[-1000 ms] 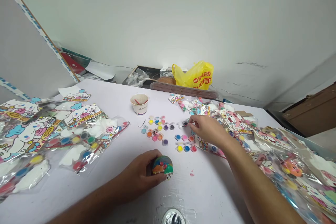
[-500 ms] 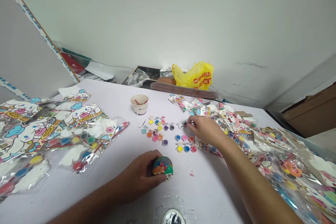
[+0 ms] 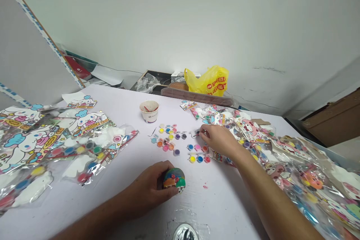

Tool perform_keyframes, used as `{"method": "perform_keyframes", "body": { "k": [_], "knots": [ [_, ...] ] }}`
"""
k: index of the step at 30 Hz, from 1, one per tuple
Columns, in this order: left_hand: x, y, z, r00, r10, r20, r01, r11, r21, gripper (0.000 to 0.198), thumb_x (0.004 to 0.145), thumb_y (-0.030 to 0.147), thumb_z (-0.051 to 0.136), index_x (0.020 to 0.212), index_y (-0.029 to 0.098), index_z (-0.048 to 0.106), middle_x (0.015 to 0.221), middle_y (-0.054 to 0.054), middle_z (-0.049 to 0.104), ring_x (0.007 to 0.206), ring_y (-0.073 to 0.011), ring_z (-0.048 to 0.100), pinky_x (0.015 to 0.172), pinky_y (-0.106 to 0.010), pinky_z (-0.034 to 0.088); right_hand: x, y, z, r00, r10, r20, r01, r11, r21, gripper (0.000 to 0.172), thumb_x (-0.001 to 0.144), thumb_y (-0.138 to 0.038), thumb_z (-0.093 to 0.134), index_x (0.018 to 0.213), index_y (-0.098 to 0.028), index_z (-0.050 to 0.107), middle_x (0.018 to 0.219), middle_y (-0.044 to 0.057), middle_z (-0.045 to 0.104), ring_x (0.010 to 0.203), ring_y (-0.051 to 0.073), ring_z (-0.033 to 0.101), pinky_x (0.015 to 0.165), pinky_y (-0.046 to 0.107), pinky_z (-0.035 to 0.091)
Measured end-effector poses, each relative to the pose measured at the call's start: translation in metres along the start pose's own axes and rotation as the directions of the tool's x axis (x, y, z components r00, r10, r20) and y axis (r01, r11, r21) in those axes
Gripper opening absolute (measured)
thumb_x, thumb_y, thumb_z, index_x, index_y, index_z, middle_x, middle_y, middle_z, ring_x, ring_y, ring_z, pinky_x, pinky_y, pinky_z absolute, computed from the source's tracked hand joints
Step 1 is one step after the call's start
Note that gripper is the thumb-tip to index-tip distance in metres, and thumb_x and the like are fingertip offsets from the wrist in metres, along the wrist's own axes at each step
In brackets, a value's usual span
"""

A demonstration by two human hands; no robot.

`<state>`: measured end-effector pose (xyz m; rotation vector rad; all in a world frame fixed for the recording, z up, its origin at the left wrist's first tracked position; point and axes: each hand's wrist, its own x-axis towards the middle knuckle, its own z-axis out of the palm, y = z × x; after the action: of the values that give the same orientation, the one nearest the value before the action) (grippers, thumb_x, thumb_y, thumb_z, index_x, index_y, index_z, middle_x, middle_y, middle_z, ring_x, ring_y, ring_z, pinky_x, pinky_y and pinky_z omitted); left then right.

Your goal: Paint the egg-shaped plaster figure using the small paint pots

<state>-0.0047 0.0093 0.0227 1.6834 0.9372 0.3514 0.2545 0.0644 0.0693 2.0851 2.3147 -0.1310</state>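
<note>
My left hand is closed around a small painted figurine, coloured green, orange, blue and red, and holds it low over the white table. Farther out to the right, the fingers of my right hand are pinched on a thin paintbrush, mostly hidden by the fingers. Its tip is at a small dark paint pot. Between the hands and a paper cup are strips of small paint pots in several colours. A red stick leans inside the cup.
Clear packets with white shapes and paints cover the table's left side. More packets crowd the right, under and beside my right forearm. A yellow plastic bag stands behind the far edge. A round silvery object is taped down at the front.
My right hand has shifted very slightly at the dark paint pot, its fingers still pinched. The left hand and the figurine stay in place.
</note>
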Motion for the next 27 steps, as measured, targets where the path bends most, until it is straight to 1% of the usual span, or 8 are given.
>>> {"method": "perform_keyframes", "body": {
  "k": [7, 11, 16, 22, 27],
  "knots": [
    [-0.0005, 0.0019, -0.0008, 1.0, 0.002, -0.001, -0.002, 1.0, 0.023, 0.018, 0.083, 0.034, 0.064, 0.084, 0.02, 0.053, 0.078, 0.004, 0.049, 0.072, -0.016, 0.044, 0.063, -0.027, 0.033, 0.0007, 0.0005, 0.0018, 1.0, -0.011, 0.003, 0.011, 1.0, 0.011, 0.022, 0.096, -0.027, 0.048, 0.093, -0.022, 0.069, 0.089, 0.006, 0.074, 0.081, 0.022, 0.067, 0.057, 0.026, 0.032],
    [-0.0007, 0.0046, -0.0013, 1.0, -0.004, 0.017, 0.004, 1.0, 0.01, 0.018, 0.084, 0.034, 0.063, 0.084, 0.019, 0.053, 0.079, 0.003, 0.05, 0.073, -0.0165, 0.045, 0.064, -0.027, 0.035, -0.0003, 0.0017, -0.0005, 1.0, -0.007, 0.0, 0.007, 1.0, 0.02, 0.022, 0.096, -0.026, 0.047, 0.093, -0.022, 0.069, 0.087, 0.006, 0.074, 0.078, 0.022, 0.066, 0.056, 0.026, 0.032],
    [-0.0005, 0.0062, -0.0014, 1.0, -0.002, 0.013, 0.001, 1.0, 0.021, 0.017, 0.084, 0.033, 0.063, 0.084, 0.019, 0.052, 0.079, 0.003, 0.05, 0.072, -0.0163, 0.044, 0.063, -0.026, 0.035, -0.0009, 0.0015, -0.0025, 1.0, 0.001, -0.006, -0.001, 1.0, 0.029, 0.022, 0.096, -0.025, 0.047, 0.093, -0.022, 0.069, 0.085, 0.005, 0.074, 0.075, 0.02, 0.065, 0.055, 0.026, 0.031],
    [0.001, 0.0052, -0.0018, 1.0, -0.013, 0.025, 0.013, 1.0, -0.008, 0.018, 0.084, 0.034, 0.062, 0.086, 0.019, 0.053, 0.079, 0.003, 0.051, 0.073, -0.0165, 0.046, 0.063, -0.026, 0.035, 0.0006, 0.0007, 0.0002, 1.0, 0.009, -0.013, -0.009, 1.0, 0.025, 0.022, 0.095, -0.026, 0.048, 0.092, -0.021, 0.069, 0.086, 0.006, 0.074, 0.076, 0.021, 0.065, 0.055, 0.026, 0.03],
    [0.0005, 0.0028, -0.0015, 1.0, -0.006, 0.018, 0.006, 1.0, 0.001, 0.018, 0.084, 0.034, 0.063, 0.085, 0.019, 0.053, 0.079, 0.003, 0.051, 0.073, -0.0163, 0.046, 0.063, -0.027, 0.035, 0.0011, 0.0021, 0.0014, 1.0, 0.017, -0.021, -0.016, 0.999, 0.03, 0.022, 0.096, -0.026, 0.048, 0.092, -0.022, 0.069, 0.085, 0.006, 0.074, 0.075, 0.021, 0.065, 0.054, 0.026, 0.03]
  ]
}}
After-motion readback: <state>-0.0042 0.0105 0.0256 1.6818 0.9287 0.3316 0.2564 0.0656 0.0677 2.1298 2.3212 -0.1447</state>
